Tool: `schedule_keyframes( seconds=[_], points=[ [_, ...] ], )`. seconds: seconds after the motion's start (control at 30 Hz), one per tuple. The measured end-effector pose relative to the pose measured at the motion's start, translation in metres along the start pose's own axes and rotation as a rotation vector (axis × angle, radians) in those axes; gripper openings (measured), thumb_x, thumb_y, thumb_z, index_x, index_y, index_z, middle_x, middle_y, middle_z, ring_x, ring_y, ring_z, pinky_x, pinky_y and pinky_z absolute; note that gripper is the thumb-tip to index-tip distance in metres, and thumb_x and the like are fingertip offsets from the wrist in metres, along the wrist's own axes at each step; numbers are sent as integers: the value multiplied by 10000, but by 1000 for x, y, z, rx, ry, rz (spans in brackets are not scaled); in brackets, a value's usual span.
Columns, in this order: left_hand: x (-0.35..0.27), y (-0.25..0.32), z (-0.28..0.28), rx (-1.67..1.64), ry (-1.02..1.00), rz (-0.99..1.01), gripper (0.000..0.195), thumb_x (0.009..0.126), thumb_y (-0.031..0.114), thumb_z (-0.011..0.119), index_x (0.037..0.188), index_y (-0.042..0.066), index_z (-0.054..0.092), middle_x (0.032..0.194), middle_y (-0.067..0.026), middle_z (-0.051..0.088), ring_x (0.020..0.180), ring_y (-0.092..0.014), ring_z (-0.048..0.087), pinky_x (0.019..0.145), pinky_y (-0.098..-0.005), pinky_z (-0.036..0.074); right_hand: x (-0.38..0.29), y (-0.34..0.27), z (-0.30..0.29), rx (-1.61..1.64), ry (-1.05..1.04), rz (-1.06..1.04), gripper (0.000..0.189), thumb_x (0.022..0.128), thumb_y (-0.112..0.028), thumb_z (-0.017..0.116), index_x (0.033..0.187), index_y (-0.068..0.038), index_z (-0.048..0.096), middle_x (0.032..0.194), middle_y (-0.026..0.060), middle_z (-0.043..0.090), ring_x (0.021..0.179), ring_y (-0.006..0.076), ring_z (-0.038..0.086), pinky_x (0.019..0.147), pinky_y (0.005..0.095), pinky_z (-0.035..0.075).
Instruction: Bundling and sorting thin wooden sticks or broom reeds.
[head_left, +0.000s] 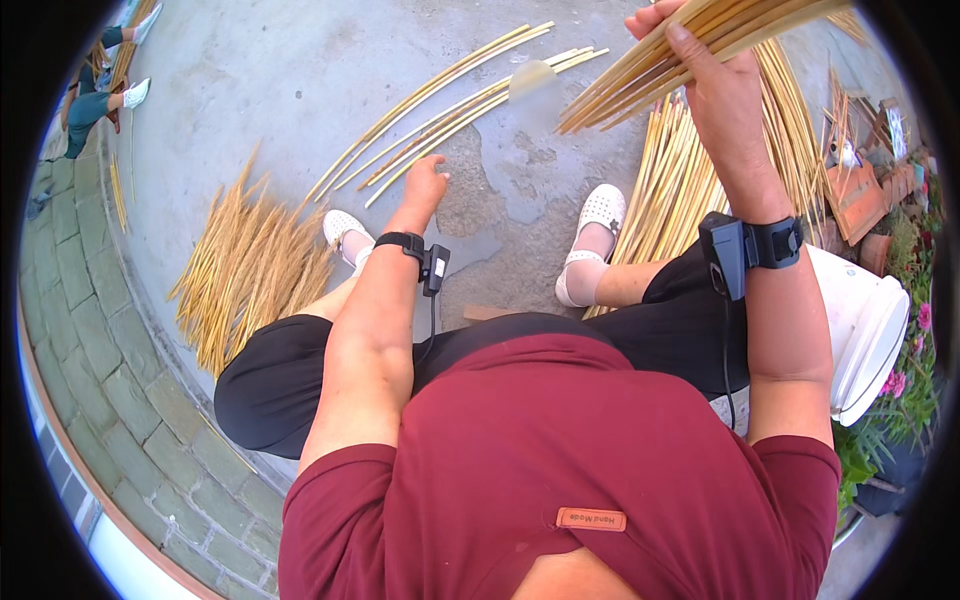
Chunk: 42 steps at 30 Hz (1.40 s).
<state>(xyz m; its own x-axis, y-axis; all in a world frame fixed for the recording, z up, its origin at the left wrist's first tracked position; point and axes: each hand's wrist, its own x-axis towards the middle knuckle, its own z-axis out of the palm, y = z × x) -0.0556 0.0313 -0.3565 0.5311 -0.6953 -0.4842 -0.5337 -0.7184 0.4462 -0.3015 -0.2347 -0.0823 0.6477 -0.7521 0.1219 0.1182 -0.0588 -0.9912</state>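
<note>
My right hand (712, 64) is closed round a bundle of dry plant stalks (652, 64) at the upper right, its thumb lying across them. The bundle's far end runs out past the top edge. My left hand (427, 182) hangs over the concrete floor, beside the near ends of several long pale stalks (450, 97) lying loose; its fingers are partly curled and seem to hold nothing. A heap of feathery grass plumes on stalks (251, 262) lies left of my left foot. A thick pile of bare stalks (679, 176) lies by my right foot.
A white plastic bucket (855, 322) lies tilted at my right, near bricks (862, 199) and flowering plants (896, 382). A stone-paved strip (112, 322) curves along the left. At the upper left another person's legs (90, 112) show beside more stalks. A small wooden piece (487, 311) lies between my feet.
</note>
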Motion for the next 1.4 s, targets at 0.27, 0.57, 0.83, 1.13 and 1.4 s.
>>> schedule_keyframes(
  seconds=[0.27,0.57,0.83,1.13,1.4],
  points=[
    [10,-9,13,195,443,147,307,736,42,644,1040,71,610,1040,-118,557,1032,-325,527,881,-446,445,-19,53,18,-246,-55,71,122,911,-111,573,992,-49,640,928,17,654,936,116,585,862,275,440],
    [32,6,0,486,313,10,258,785,144,632,1019,95,534,1061,-105,540,1050,-305,528,820,-469,451,-11,62,18,-258,-19,168,116,896,-116,597,964,-45,659,933,9,658,926,103,576,850,273,438],
    [38,10,-6,628,156,-24,205,890,152,494,1080,120,562,1117,-77,547,1084,-254,522,860,-446,436,-5,77,14,-332,-50,218,102,888,-101,613,964,-35,624,989,78,664,975,159,609,888,304,466],
    [35,8,-55,31,-151,165,127,915,107,491,986,60,585,764,-76,637,702,-218,656,607,-331,522,32,45,47,-458,-12,187,294,872,-296,622,909,-5,642,822,61,672,681,94,598,641,266,468],
    [-45,97,-220,-1455,-492,183,135,927,81,514,1038,8,535,1011,-194,629,919,-295,658,826,-443,561,53,-8,126,85,-70,264,202,903,-188,577,1000,-12,596,786,85,656,615,119,618,607,234,519]
  ],
)
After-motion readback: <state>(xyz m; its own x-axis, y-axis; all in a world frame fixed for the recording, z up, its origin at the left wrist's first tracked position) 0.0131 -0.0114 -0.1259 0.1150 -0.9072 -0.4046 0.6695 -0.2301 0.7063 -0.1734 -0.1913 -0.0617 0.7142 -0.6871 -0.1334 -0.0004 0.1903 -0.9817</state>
